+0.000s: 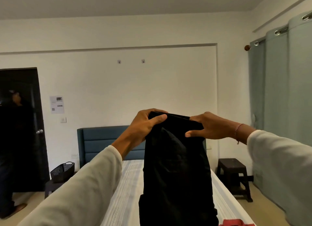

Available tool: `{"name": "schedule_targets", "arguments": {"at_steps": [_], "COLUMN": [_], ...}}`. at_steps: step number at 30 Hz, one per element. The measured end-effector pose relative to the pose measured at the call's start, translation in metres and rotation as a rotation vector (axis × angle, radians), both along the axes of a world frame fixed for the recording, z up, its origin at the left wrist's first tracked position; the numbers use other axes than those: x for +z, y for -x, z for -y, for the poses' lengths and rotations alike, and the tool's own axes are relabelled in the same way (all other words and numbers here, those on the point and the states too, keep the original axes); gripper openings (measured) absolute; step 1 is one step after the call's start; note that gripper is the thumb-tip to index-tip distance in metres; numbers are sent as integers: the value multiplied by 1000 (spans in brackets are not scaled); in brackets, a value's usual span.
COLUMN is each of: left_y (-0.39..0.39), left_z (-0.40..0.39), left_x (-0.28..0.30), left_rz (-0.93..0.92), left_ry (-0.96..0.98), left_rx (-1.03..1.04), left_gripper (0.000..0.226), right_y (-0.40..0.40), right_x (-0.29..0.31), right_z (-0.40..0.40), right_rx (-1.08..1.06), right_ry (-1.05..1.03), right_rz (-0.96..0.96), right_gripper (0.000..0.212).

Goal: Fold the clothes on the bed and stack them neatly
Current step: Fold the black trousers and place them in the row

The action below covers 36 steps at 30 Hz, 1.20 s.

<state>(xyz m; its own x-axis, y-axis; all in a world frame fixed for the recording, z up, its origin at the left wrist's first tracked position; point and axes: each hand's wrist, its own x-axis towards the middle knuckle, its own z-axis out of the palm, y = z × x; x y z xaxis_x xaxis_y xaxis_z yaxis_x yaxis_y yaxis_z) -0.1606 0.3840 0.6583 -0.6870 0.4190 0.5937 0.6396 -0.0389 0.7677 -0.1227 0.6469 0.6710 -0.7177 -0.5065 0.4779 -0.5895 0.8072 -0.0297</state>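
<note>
Black cloth is what you hold: the dark trousers (177, 166) hang lengthwise above the bed (128, 183), lifted clear of its striped sheet. Your left hand (145, 124) curls round one end of the top edge, thumb in front; your right hand (207, 126) pinches the other end, thumb under. That edge runs straight between your fingers, nothing slack. I judge the risk is uneven legs: if one grip slips, the hanging halves could twist and crease. A red garment (234, 223) lies on the bed below, where the hem might drag.
</note>
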Motion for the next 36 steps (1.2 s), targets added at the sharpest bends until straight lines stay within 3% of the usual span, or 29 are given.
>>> {"name": "schedule_targets", "arguments": {"at_steps": [4, 9, 11, 13, 18, 21, 24, 27, 30, 32, 36], "left_y": [-1, -2, -3, -3, 2, 2, -2, -15, -30, -32, -13], "left_z": [10, 24, 28, 33, 45, 51, 52, 35, 0, -17, -18], "left_x": [6, 30, 36, 40, 41, 44, 55, 67, 71, 69, 63], "left_rz": [-92, -257, -273, -257, -143, -104, -180, -536, -744, -753, -693], "left_ry": [94, 223, 191, 154, 140, 159, 303, 535, 774, 840, 619], "left_rx": [5, 87, 73, 48, -16, -14, 187, 514, 700, 705, 446], "left_gripper": [24, 24, 25, 27, 28, 29, 28, 60, 62, 65, 62], "right_y": [-1, 1, -8, -10, -8, -10, -14, -13, -13, -14, -19], "right_x": [10, 32, 37, 37, 34, 35, 37, 37, 37, 37, 33], "right_z": [-15, -19, -13, -4, 11, 23, 33, 42, 57, 64, 63], "right_rx": [47, -70, -89, -45, -90, -112, -108, -99, -71, -29, -17], "right_ry": [72, 34, 218, 425, 733, 726, 692, 655, 672, 684, 665], "right_rz": [-96, -464, -343, -148, -203, -311, -353, -359, -339, -336, -344], "right_gripper": [38, 53, 60, 49, 87, 85, 82, 80, 77, 72, 86]}}
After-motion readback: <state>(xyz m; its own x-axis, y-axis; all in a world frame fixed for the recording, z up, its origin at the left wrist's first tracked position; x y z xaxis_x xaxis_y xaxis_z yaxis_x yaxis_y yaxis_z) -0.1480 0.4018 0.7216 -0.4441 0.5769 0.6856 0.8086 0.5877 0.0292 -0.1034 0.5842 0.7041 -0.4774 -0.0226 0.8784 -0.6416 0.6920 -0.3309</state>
